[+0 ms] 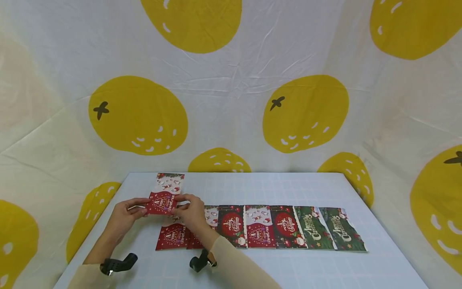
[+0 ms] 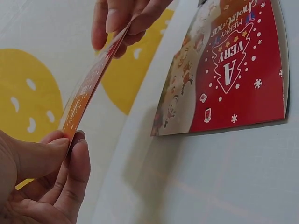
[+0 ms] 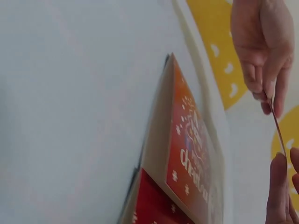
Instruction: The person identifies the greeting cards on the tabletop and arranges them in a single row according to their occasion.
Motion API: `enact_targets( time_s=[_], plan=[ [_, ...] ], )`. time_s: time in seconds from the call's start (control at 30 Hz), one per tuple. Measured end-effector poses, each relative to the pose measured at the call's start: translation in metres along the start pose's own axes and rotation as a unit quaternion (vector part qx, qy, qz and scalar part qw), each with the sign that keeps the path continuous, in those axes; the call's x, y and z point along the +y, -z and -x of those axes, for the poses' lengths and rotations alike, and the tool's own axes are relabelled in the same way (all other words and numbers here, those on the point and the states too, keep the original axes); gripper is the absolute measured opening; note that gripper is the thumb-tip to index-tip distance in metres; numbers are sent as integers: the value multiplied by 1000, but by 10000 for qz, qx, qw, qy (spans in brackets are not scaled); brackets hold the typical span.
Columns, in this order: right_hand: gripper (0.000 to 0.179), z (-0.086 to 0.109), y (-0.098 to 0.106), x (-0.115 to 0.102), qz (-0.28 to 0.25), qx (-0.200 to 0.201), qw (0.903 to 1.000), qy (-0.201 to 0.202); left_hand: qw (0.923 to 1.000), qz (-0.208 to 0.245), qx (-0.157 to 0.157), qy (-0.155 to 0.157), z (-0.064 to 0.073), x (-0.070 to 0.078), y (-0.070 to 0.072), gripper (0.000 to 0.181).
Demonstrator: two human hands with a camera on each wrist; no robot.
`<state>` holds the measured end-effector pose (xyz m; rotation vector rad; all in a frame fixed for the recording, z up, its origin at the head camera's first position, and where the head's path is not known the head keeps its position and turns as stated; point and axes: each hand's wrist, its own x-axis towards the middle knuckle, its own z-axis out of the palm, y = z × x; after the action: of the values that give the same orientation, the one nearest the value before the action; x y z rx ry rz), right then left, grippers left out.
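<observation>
A red and white Christmas card (image 1: 164, 203) is held up above the left end of a row of cards. My left hand (image 1: 124, 218) pinches its left edge between thumb and fingers. On the opposite edge, my right hand (image 1: 191, 212) grips it the same way. The left wrist view shows the held card (image 2: 96, 81) nearly edge-on, raised off the table. Beneath it lies a matching red and white card (image 1: 172, 237), the leftmost of the row. My right hand and forearm partly hide the second red card (image 1: 195, 243).
Rightward along the row come a dark card with a red circle (image 1: 232, 226), another red and white card (image 1: 260, 237), a second dark card (image 1: 286, 226) and two green cards (image 1: 314, 228). They overlap on the pale table (image 1: 274, 267). A fruit-patterned cloth (image 1: 223, 112) hangs behind.
</observation>
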<state>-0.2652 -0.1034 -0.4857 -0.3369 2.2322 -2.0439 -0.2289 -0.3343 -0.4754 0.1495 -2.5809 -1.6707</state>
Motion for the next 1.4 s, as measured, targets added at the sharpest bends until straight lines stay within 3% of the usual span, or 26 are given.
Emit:
enact_targets(
  time_s=[0.33,0.73,0.9,1.23,1.4],
  plan=[
    [30,3,-8,6,-98,113,9999,10,10000,-47,21,14,-3,-4,0,37],
    [27,-17,-6,6,514,390,9978,126,9983,-309,494,-17,-19,-3,-9,38],
    [28,-29,-4,7,645,434,9969,92,9972,-438,605,-41,-29,-1,-14,35],
    [27,-51,3,11,1162,594,9914,133,9890,-1193,875,84,-60,0,-30,32],
    [27,-58,3,13,1430,609,9878,-81,9865,-1400,849,30,-69,-2,-36,30]
  ],
)
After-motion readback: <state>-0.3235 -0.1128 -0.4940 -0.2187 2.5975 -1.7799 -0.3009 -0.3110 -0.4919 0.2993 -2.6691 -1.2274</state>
